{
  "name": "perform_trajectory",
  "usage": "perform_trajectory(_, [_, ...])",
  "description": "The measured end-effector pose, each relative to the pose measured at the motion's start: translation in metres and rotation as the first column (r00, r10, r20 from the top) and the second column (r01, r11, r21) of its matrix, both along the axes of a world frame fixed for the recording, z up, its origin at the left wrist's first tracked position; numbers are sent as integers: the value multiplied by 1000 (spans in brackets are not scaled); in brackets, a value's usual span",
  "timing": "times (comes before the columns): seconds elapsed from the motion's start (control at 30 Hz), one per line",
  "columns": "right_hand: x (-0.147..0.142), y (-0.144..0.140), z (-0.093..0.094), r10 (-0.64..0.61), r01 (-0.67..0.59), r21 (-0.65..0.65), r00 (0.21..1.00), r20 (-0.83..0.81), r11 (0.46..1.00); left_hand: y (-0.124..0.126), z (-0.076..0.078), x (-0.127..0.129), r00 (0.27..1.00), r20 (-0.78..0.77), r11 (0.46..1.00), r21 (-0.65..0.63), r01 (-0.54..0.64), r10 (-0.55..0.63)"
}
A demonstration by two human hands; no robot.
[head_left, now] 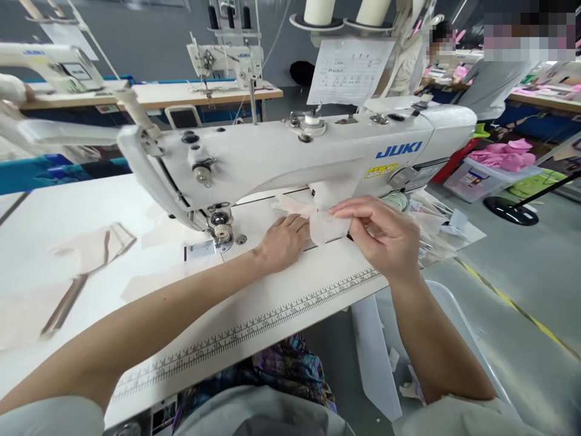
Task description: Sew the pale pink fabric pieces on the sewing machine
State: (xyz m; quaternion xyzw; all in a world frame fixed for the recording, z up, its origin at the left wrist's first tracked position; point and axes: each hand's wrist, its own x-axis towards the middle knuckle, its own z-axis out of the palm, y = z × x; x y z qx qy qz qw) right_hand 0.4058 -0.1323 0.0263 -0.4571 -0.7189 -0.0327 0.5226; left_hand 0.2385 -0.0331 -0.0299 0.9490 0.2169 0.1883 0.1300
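Over the desk (245, 297), the right hand (385, 236) pinches a pale fabric piece (325, 229) by its right side, fingers against thumb. The left hand (284, 243) (grip hidden from me) lies palm-down at its left edge.

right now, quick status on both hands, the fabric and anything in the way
Left hand palm down, beside pale fabric. Right hand at fabric's other side, fingers touching it. Sewing machine arm just beyond both hands.

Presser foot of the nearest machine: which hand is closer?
Left. The left hand lies right of the presser foot; the right hand is farther right, holding pale fabric.
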Motion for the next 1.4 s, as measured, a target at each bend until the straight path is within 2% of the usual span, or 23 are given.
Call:
perform_trajectory(0.13, [-20, -21, 6, 100, -100, -72, 995, 1, 992, -18, 14, -16, 992, 129, 980, -199, 21, 4])
perform_trajectory(0.2, [-30, -24, 3, 139, -140, -102, 990, -15, 985, -32, 22, -29, 982, 190, 919, -384, 87, -13])
perform_trajectory(0.23, [-35, -25, 0, 149, -150, -108, 989, -18, 983, -39, 26, -37, 971, 240, 832, -537, 138, -7])
perform_trajectory(0.27, [-41, -25, -2, 157, -159, -113, 987, -23, 981, -47, 29, -45, 954, 297, 692, -695, 195, 30])
perform_trajectory(0.33, [-52, -26, -8, 170, -174, -120, 984, -42, 977, -61, 33, -64, 906, 375, 338, -894, 296, 198])
perform_trajectory(0.37, [-58, -27, -11, 174, -179, -122, 983, -56, 976, -68, 34, -74, 880, 373, 209, -924, 322, 295])
perform_trajectory(0.4, [-64, -28, -14, 176, -184, -125, 982, -72, 975, -73, 35, -85, 857, 352, 149, -936, 319, 376])
perform_trajectory(0.43, [-71, -30, -17, 181, -191, -133, 980, -85, 973, -78, 36, -95, 839, 323, 127, -946, 298, 437])
perform_trajectory(0.53, [-94, -37, -26, 251, -269, -193, 961, -111, 944, -85, 38, -126, 850, 199, 152, -978, 141, 487])
perform_trajectory(0.67, [-121, -38, -38, 456, -475, -312, 880, -136, 823, -83, 38, -158, 907, 8, 282, -952, -123, 422])
perform_trajectory(0.73, [-125, -34, -41, 509, -511, -359, 854, -108, 781, -80, 34, -167, 918, -32, 326, -929, -173, 395])
perform_trajectory(0.77, [-123, -33, -42, 513, -500, -364, 856, -69, 785, -78, 32, -170, 921, -36, 344, -921, -181, 388])
perform_trajectory(0.83, [-107, -34, -43, 408, -367, -313, 910, 74, 876, -77, 28, -174, 927, -45, 365, -911, -191, 373])
perform_trajectory(0.87, [-94, -37, -44, 273, -227, -252, 948, 165, 941, -78, 28, -175, 929, -51, 370, -908, -196, 367])
perform_trajectory(0.9, [-78, -41, -46, 66, -24, -165, 965, 254, 986, -79, 28, -176, 930, -57, 374, -905, -202, 364])
perform_trajectory(0.93, [-60, -46, -48, -163, 206, -117, 940, 300, 972, -81, 29, -176, 930, -64, 378, -902, -209, 362])
perform_trajectory(0.97, [-41, -52, -50, -351, 405, -103, 873, 338, 908, -84, 31, -177, 930, -71, 383, -898, -216, 360])
perform_trajectory(1.0, [-23, -56, -53, -469, 552, -126, 791, 393, 824, -86, 32, -177, 928, -74, 389, -894, -224, 364])
perform_trajectory(1.03, [-6, -60, -56, -525, 641, -160, 725, 446, 750, -87, 34, -177, 926, -74, 395, -890, -229, 371])
perform_trajectory(1.07, [7, -63, -59, -518, 664, -195, 705, 484, 721, -88, 34, -176, 924, -74, 400, -886, -234, 376])
perform_trajectory(1.17, [23, -62, -67, -448, 621, -231, 732, 513, 749, -87, 29, -177, 929, -68, 416, -880, -228, 365])
perform_trajectory(1.27, [10, -52, -68, -388, 545, -210, 772, 502, 812, -82, 18, -180, 949, -48, 468, -861, -197, 311])
perform_trajectory(1.4, [-11, -24, -54, -339, 458, -141, 802, 491, 878, -77, 11, -185, 957, -64, 509, -836, -206, 282])
